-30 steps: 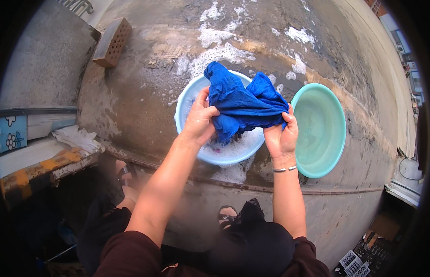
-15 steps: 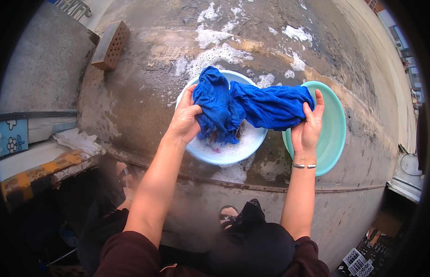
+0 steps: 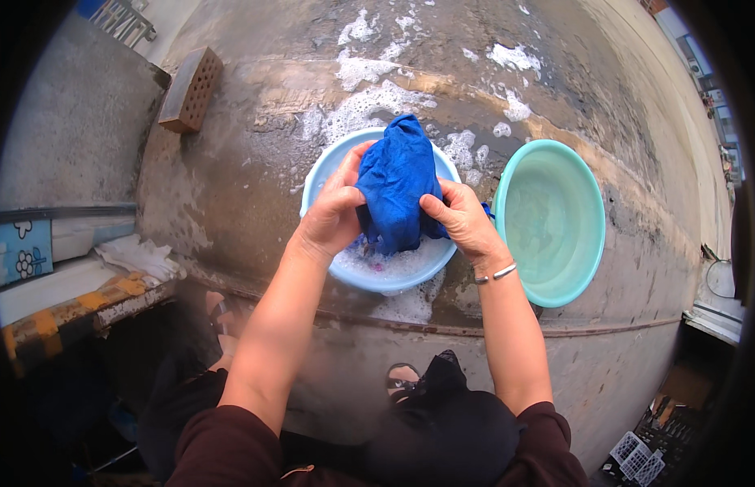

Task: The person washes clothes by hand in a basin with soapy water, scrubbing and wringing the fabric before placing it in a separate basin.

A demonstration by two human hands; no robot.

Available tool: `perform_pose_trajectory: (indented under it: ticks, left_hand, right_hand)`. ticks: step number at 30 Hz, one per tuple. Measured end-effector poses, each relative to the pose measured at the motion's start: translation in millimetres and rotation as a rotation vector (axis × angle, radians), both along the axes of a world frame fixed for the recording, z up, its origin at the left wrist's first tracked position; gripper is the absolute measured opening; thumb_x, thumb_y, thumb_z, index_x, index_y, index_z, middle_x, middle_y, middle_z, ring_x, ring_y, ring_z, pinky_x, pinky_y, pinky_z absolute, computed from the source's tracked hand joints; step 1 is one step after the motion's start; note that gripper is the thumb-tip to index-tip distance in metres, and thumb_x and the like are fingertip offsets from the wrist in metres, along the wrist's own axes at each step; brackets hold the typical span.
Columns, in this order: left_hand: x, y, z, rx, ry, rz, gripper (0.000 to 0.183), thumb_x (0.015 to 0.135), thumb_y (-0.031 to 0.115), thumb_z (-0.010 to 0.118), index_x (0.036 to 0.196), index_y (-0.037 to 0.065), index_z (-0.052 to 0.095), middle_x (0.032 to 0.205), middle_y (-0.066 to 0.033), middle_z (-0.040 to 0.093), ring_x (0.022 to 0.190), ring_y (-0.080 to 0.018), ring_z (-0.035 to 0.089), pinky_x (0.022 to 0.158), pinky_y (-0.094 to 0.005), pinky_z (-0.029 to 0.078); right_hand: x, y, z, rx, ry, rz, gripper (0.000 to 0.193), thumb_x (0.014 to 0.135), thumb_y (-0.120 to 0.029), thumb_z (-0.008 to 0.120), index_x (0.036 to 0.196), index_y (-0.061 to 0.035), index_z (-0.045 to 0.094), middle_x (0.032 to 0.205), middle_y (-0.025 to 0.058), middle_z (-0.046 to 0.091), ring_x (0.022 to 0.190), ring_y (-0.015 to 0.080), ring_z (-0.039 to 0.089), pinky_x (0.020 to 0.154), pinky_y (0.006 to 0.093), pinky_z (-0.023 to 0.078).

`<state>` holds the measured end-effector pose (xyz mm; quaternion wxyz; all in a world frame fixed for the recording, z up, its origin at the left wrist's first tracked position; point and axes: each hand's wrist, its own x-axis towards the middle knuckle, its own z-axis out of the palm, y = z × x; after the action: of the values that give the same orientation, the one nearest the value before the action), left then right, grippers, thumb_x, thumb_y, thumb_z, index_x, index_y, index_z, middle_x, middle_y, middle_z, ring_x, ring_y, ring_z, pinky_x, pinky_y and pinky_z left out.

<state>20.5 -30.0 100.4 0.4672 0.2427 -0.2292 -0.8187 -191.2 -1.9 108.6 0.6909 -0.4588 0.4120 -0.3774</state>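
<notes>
A wet blue cloth [image 3: 400,183] is bunched between my two hands, above a light blue basin [image 3: 391,280]. My left hand [image 3: 335,207] grips its left side, thumb in front and fingers partly behind the fabric. On the other side my right hand [image 3: 466,219], with a silver bangle at the wrist, pinches the cloth between thumb and fingers. A bit of blue fabric shows past the right hand. White suds [image 3: 393,264] fill the basin under the cloth, with something dark and reddish partly hidden in them.
Beside the blue basin on the right stands a mint green basin [image 3: 552,223] with some liquid in it. Foam [image 3: 381,101] lies on the wet concrete beyond. A perforated brick [image 3: 191,89] sits at the far left. A ledge edge [image 3: 588,329] runs along the near side.
My right hand has moved left, away from the green basin and toward my left hand. The cloth, stretched sideways before, is now gathered together over the blue basin.
</notes>
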Motion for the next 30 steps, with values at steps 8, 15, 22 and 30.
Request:
perform_pose_trajectory:
  ticks: [8, 15, 22, 30]
  left_hand:
    - [5.4, -18.6, -42.7, -0.204, -0.842, 0.3, 0.037, 0.083, 0.004, 0.064, 0.118, 0.004, 0.053, 0.12, -0.0143, 0.059, 0.109, -0.0238, 0.058, 0.097, -0.0357, 0.044]
    - [-28.7, 11.3, -57.7, -0.903, -1.787, -0.393, 0.037, 0.082, 0.038, 0.067, 0.107, 0.01, 0.068, 0.115, -0.0131, 0.059, 0.117, -0.0326, 0.05, 0.105, -0.0613, 0.026]
    - [-5.4, 24.5, -62.7, -0.748, -1.935, -0.334, 0.035, 0.077, 0.028, 0.072, 0.102, 0.004, 0.066, 0.102, -0.0159, 0.059, 0.103, -0.0311, 0.055, 0.095, -0.0495, 0.036]
    - [-16.0, 12.9, -86.6, -0.98, -1.857, -0.263, 0.076, 0.074, 0.015, 0.069, 0.142, 0.001, 0.037, 0.14, -0.02, 0.046, 0.128, -0.0319, 0.046, 0.106, -0.0472, 0.034]
  right_hand:
    - [-46.4, -14.7, 53.8, -0.064, -0.29, -0.46, 0.032, 0.099, -0.029, 0.051, 0.112, 0.0002, 0.057, 0.103, 0.008, 0.065, 0.096, 0.0156, 0.061, 0.089, 0.0289, 0.047]
    - [-15.7, -23.8, 49.0, -0.201, 0.11, -0.429, 0.021, 0.101, -0.02, 0.048, 0.103, -0.0008, 0.056, 0.091, 0.0007, 0.058, 0.084, 0.0071, 0.052, 0.077, 0.023, 0.043]
    - [8.1, -35.9, -34.7, -0.638, 1.096, -0.183, 0.012, 0.092, -0.013, 0.054, 0.087, -0.0023, 0.054, 0.079, 0.0158, 0.06, 0.076, 0.0353, 0.058, 0.07, 0.0454, 0.045]
    - [27.1, -38.8, -108.9, -0.213, 1.178, 0.027, 0.037, 0.093, -0.038, 0.054, 0.101, -0.0031, 0.061, 0.093, 0.0238, 0.064, 0.091, 0.0431, 0.06, 0.077, 0.0513, 0.047]
